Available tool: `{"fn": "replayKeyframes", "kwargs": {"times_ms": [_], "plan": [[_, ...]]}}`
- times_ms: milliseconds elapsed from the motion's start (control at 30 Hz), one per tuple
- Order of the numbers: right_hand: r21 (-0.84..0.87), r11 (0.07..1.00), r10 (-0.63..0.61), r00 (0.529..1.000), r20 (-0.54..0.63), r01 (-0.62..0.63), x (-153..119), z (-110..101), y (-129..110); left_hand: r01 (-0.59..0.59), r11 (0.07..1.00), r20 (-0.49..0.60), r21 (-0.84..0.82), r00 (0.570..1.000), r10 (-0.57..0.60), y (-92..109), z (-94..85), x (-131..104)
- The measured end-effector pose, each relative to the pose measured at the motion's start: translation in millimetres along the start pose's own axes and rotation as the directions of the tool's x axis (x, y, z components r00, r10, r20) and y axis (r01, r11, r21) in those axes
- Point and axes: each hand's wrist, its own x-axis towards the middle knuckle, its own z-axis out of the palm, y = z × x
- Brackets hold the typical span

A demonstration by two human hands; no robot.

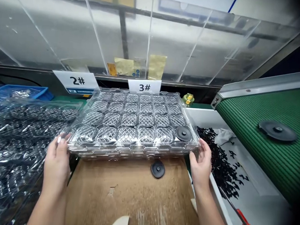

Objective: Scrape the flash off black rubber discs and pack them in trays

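Observation:
My left hand (58, 158) grips the near left corner of a clear plastic blister tray (127, 134), with its thumb on the edge. On the near right corner, my right hand (201, 163) is closed in the same way. The tray has rows of square pockets with a crosshatch pattern, and its edge looks layered, like a stack. One dark round disc (184, 133) with a centre knob lies in the near right pocket. Just in front of the tray, a second dark disc (157, 169) rests on the brown board (94, 196).
More clear trays (21, 146) stand at the left, near a blue bin (38, 92). At right, a white tray (255, 210) holds many small black pieces (222, 162) and a red-handled tool (246, 223). A green conveyor belt (259, 104) carries another dark disc (277, 130).

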Motion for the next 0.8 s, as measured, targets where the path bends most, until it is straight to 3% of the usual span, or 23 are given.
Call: {"fn": "replayKeyframes", "kwargs": {"times_ms": [233,467,800], "plan": [[-0.054,0.998,-0.016,1.000,0.020,0.017,0.9,-1.4,4.5,0.071,0.985,-0.012,-0.160,0.997,-0.074,-2.0,0.6,-0.3],[0.010,0.999,-0.042,0.999,0.028,0.042,3.0,0.6,0.6,0.087,0.972,0.016,-0.218,0.996,-0.086,-0.3,-0.3,-8.0],[-0.010,0.997,-0.071,0.997,0.038,0.072,1.4,0.8,-3.1,0.097,0.959,-0.042,-0.265,0.993,-0.112,-2.5,1.7,-4.4]]}}
